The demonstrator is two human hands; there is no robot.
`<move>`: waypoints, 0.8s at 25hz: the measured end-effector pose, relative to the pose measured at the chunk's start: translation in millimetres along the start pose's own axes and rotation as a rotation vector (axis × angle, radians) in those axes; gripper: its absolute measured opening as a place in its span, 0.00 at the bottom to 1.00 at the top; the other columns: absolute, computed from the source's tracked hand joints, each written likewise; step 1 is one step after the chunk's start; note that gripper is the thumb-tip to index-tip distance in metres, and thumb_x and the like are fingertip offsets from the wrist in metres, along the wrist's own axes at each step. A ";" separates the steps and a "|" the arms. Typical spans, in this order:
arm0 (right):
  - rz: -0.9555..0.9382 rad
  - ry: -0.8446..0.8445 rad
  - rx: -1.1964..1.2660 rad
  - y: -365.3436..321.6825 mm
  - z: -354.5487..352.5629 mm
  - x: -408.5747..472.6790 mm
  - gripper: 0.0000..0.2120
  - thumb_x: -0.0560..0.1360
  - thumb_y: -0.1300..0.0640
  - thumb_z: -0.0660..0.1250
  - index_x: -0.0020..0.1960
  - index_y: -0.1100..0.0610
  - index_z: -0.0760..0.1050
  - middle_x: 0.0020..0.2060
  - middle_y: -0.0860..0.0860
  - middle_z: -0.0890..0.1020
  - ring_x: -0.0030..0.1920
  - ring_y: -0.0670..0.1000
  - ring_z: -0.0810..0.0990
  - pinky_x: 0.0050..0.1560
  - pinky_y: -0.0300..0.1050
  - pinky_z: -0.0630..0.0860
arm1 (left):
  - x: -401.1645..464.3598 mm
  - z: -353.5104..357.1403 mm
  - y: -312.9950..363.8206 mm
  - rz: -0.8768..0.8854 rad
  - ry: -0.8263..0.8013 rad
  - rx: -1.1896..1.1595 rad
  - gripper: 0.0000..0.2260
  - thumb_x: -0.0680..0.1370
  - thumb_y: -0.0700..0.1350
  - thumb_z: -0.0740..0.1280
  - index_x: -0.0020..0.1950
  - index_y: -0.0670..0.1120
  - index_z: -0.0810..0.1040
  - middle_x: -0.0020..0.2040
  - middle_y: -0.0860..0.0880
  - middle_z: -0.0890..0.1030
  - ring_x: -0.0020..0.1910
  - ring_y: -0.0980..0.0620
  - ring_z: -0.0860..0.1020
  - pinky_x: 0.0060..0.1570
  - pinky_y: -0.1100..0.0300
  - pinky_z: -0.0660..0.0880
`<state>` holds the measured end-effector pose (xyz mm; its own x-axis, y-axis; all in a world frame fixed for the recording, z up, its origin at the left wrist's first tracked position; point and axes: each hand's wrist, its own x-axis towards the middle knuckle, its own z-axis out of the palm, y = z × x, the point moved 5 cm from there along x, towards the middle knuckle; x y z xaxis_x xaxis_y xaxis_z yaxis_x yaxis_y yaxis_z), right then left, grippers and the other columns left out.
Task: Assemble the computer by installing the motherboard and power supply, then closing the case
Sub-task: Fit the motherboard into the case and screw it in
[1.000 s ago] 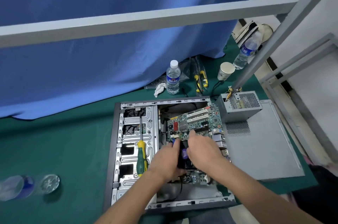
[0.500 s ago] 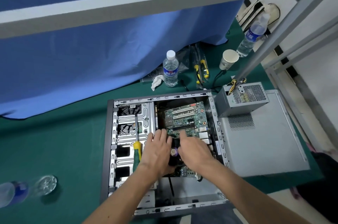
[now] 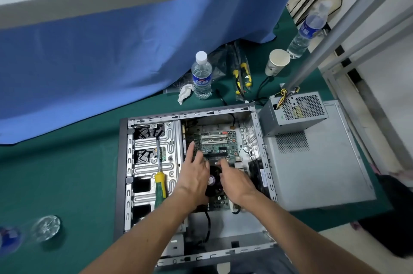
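Screwdriver (image 3: 160,184) blocks drive cage (image 3: 152,153); case (image 3: 121,173) open above.

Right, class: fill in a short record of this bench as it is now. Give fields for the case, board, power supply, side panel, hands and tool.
case: computer case lies open on the green mat
board: motherboard lies inside the case
power supply: power supply outside the case, resting on the side panel
left hand: left hand fingers straight, over the board
right hand: right hand fingers extended, over the board
tool: screwdriver lies on the drive bay
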<state>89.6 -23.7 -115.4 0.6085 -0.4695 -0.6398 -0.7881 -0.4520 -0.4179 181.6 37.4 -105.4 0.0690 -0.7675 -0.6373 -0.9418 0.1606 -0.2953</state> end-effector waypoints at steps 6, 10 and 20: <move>0.024 0.113 0.053 7.4 20.7 -4.6 0.24 0.83 0.59 0.56 0.76 0.50 0.54 0.55 0.54 0.78 0.54 0.53 0.76 0.59 0.51 0.74 | 6.5 13.7 -2.3 0.009 -0.009 -0.021 0.37 0.73 0.71 0.60 0.68 0.43 0.73 0.57 0.46 0.77 0.65 0.39 0.66 0.68 0.30 0.30; 0.082 0.053 -0.045 18.3 46.5 -25.8 0.26 0.75 0.68 0.64 0.70 0.55 0.61 0.66 0.57 0.69 0.64 0.56 0.70 0.65 0.47 0.71 | 7.6 17.5 -3.0 0.002 0.024 -0.055 0.43 0.72 0.73 0.59 0.73 0.40 0.68 0.59 0.45 0.77 0.67 0.39 0.67 0.69 0.30 0.31; -0.063 0.173 -0.313 2.2 -5.1 7.3 0.25 0.72 0.73 0.63 0.68 0.60 0.67 0.65 0.59 0.70 0.66 0.58 0.67 0.66 0.50 0.71 | 8.8 12.3 -2.4 0.028 0.142 -0.182 0.41 0.71 0.73 0.62 0.72 0.44 0.67 0.61 0.44 0.73 0.61 0.42 0.73 0.70 0.34 0.31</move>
<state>92.7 -32.1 -117.7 0.6831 -0.5421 -0.4894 -0.6977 -0.6823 -0.2183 188.5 37.9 -119.1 0.0068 -0.8462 -0.5328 -0.9873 0.0787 -0.1377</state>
